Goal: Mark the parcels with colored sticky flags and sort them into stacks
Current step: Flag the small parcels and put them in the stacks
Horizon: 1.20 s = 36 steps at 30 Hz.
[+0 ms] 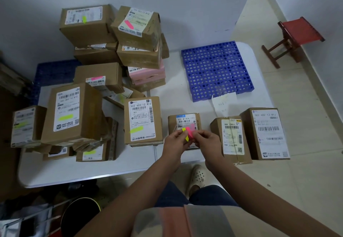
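Note:
Both hands meet over a small brown parcel (183, 120) at the front of the white table (92, 169). My left hand (174, 142) holds a pad of yellow and pink sticky flags (188, 133). My right hand (206, 140) pinches a pink flag at the pad. Two unflagged parcels (232, 138) (267, 134) stand to the right. A parcel with a yellow flag (142, 120) stands to the left. Stacks of flagged parcels (72, 114) (137, 24) fill the left and the back.
A blue perforated plastic pallet (216, 69) lies at the back right of the table with a paper slip (223, 102) at its near edge. A red wooden stool (295, 38) stands on the tiled floor at the far right. A dark bin (81, 216) is below the table's front edge.

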Tool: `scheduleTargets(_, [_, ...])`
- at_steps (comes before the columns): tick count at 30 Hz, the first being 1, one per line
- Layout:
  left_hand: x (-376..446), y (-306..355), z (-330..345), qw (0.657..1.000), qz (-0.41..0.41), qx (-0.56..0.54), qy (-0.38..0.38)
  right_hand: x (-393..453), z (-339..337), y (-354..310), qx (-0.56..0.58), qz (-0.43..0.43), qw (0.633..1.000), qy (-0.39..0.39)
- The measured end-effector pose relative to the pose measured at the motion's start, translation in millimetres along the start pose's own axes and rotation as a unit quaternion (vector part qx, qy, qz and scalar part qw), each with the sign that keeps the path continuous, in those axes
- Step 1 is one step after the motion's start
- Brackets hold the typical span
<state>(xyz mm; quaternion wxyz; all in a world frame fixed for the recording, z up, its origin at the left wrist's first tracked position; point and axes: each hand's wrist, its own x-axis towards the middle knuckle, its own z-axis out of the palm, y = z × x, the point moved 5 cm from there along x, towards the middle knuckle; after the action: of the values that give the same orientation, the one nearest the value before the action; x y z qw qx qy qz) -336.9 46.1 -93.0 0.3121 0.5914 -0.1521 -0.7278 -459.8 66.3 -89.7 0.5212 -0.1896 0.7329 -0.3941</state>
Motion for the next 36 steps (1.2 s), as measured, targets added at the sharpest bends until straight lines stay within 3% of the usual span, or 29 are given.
scheduleTargets(9, [3, 1, -3, 0.997, 0.020, 0.067, 0.038, 4, -4, 6, -0.004, 0.013, 1.000, -0.013])
scheduleTargets(13, [9, -3, -17, 0.986, 0.018, 0.159, 0.043, 12, -15, 16, 0.024, 0.050, 0.998, 0.010])
scheduleTargets(16, [10, -3, -31, 0.958, 0.063, 0.279, 0.030, 15, -21, 22, 0.021, 0.061, 0.998, 0.020])
scheduleTargets(19, [6, 0, -35, 0.898, 0.129, 0.420, 0.012, 14, -16, 27, -0.025, 0.055, 0.998, 0.003])
scheduleTargets(26, [-1, 6, -31, 0.686, 0.229, 0.689, -0.053, 18, 13, 20, -0.143, 0.000, 0.989, -0.040])
scheduleTargets(31, [0, 6, -31, 0.633, 0.225, 0.736, -0.082, 21, 25, 17, -0.180, -0.013, 0.982, -0.051])
scheduleTargets(36, [8, 2, -26, 0.549, 0.197, 0.803, -0.124, 23, 26, 18, -0.193, -0.010, 0.980, -0.039])
